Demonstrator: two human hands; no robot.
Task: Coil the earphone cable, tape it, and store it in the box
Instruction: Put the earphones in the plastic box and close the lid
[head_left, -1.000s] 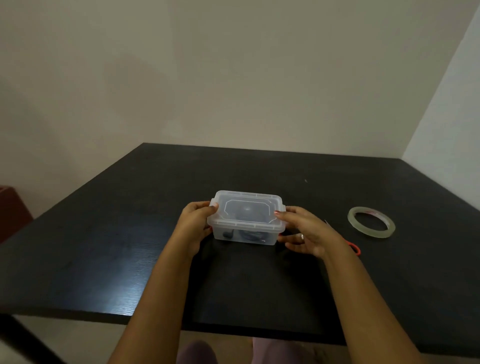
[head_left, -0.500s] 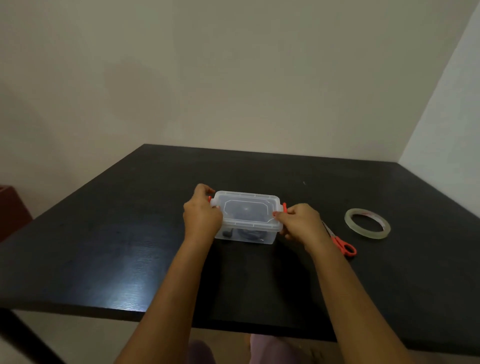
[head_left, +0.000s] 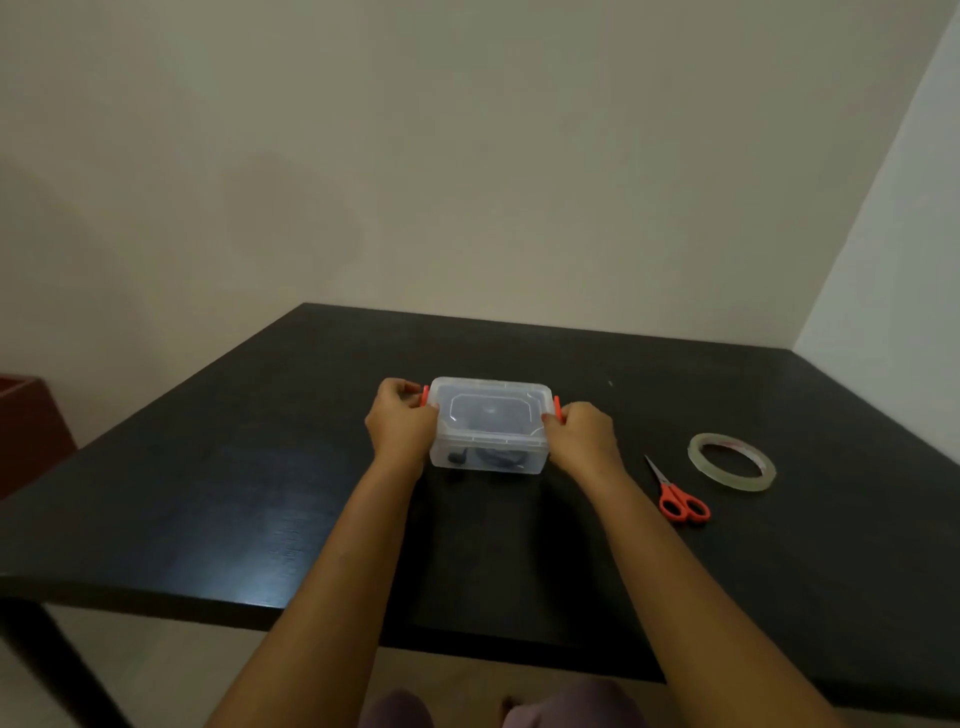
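A small clear plastic box (head_left: 488, 457) with its lid (head_left: 489, 413) on sits at the middle of the black table (head_left: 208, 467). Through its front wall the dark coiled earphone cable (head_left: 493, 458) shows inside. My left hand (head_left: 401, 427) grips the box's left end, fingers curled over the orange latch (head_left: 424, 396). My right hand (head_left: 583, 432) grips the right end at the other orange latch (head_left: 557, 405). A roll of clear tape (head_left: 731, 461) lies flat to the right.
Orange-handled scissors (head_left: 678, 494) lie between the box and the tape roll, blades pointing away from me. A dark red piece of furniture (head_left: 26, 431) stands beyond the table's left edge. Walls close the table's far and right sides.
My hands went from resting flat against the box's sides to curling tightly over the orange latches at both ends. The scissors, earlier hidden behind my right wrist, are in full view.
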